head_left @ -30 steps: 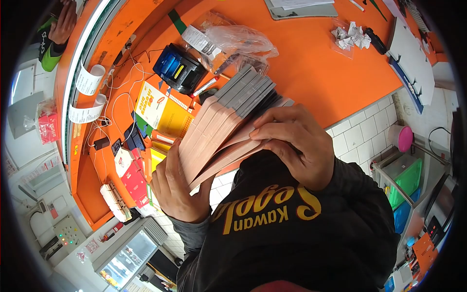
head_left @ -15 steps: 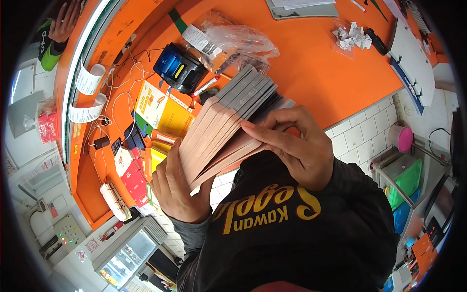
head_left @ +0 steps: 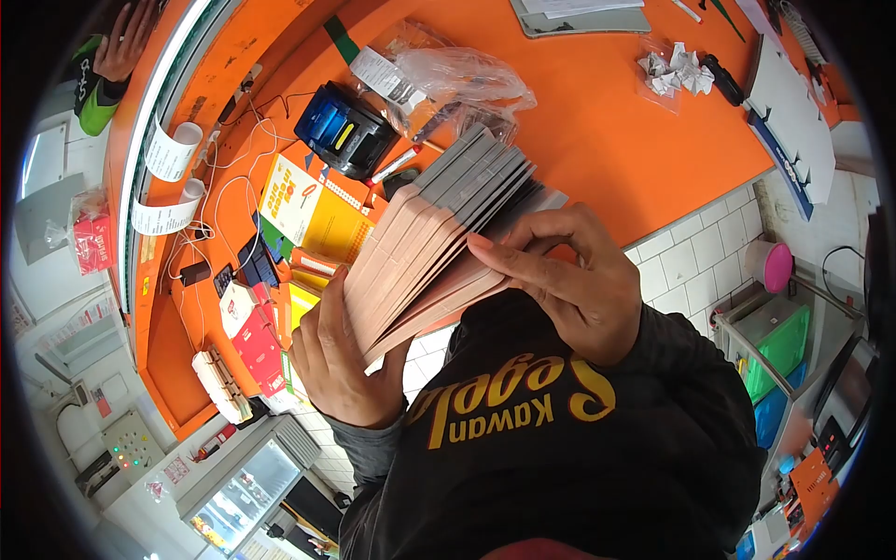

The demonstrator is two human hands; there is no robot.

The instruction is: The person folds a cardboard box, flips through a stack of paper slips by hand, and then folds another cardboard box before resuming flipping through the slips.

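A thick stack of flat card pieces [head_left: 401,271], pinkish-brown nearer me and grey at the far end, is held tilted above the counter's near edge. My left hand [head_left: 345,359] is wrapped round its left end, fingers along the side and thumb underneath. At the right edge, my right hand [head_left: 574,285] pinches some of the layers between thumb and fingers. The layers fan apart there, with dark gaps between them. What is printed on the pieces, if anything, I cannot make out.
On the orange counter [head_left: 607,149] lie a blue-black printer [head_left: 345,131], a plastic bag [head_left: 467,79], a red-white marker [head_left: 395,165], a yellow leaflet [head_left: 317,210] and crumpled paper [head_left: 677,73]. Another person's hand [head_left: 121,47] shows beyond the glass edge.
The layers at the right side of the stack have spread slightly further apart beside my right fingertips. Both hands stay almost in place.
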